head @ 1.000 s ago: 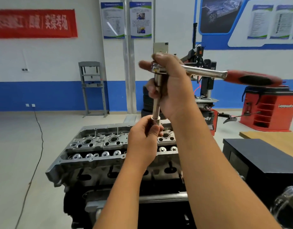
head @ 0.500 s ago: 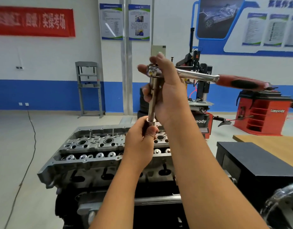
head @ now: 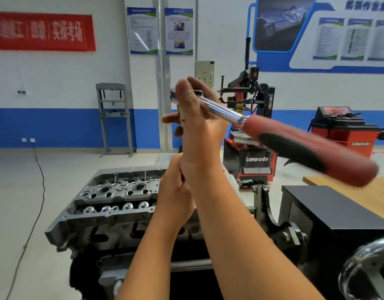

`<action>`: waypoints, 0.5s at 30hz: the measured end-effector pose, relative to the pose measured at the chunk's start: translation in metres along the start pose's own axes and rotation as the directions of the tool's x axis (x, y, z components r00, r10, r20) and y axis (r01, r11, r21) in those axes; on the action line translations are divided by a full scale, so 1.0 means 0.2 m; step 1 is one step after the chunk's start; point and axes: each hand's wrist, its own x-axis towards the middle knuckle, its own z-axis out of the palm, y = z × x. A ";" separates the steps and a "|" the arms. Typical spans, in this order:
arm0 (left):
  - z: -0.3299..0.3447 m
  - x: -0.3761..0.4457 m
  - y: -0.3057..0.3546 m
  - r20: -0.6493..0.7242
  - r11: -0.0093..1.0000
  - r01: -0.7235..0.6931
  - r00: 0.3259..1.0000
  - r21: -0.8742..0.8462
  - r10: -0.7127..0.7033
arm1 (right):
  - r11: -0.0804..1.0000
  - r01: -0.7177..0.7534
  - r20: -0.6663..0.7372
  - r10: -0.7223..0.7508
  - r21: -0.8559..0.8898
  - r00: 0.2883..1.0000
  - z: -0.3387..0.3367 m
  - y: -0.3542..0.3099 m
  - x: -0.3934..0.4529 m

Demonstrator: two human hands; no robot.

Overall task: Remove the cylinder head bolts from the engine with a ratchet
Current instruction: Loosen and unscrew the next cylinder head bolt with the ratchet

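Observation:
A ratchet (head: 284,139) with a chrome shaft and a red and black handle is held up in front of me, its handle pointing toward me and to the right. My right hand (head: 199,126) grips the ratchet's head and the top of the extension bar, which it mostly hides. My left hand (head: 176,191) is curled round the lower end of the extension, just below the right wrist. Beneath both hands lies the grey cylinder head (head: 113,198) of the engine, with valve springs and plug wells showing. No bolt is visible.
A black box (head: 333,208) and a wooden table (head: 381,191) stand to the right. The engine stand's bracket (head: 266,204) and crank wheel (head: 370,267) are at lower right. Red tyre machines (head: 256,161) stand behind. A cable (head: 38,191) runs over the floor at left.
The ratchet handle has swung from pointing right to pointing toward me and down to the right. Both hands stayed on the tool.

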 end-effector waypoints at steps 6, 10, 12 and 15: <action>0.03 0.01 0.00 -0.025 0.998 0.038 0.999 -0.045 -0.040 | 0.961 -0.215 0.129 0.195 0.175 0.972 -0.05 -0.03 0.12; 0.05 0.01 0.00 -0.093 0.999 0.030 0.995 -0.016 -0.031 | 0.944 -0.196 0.107 0.174 0.266 0.979 -0.07 -0.02 0.13; 0.07 0.01 0.00 -0.161 0.999 0.027 0.987 0.032 -0.022 | 0.949 -0.151 0.061 0.139 0.276 0.988 -0.06 -0.01 0.11; 0.10 -0.01 0.01 -0.220 0.997 0.003 0.975 0.079 0.014 | 0.967 -0.079 -0.026 0.088 0.243 0.996 -0.04 -0.02 0.10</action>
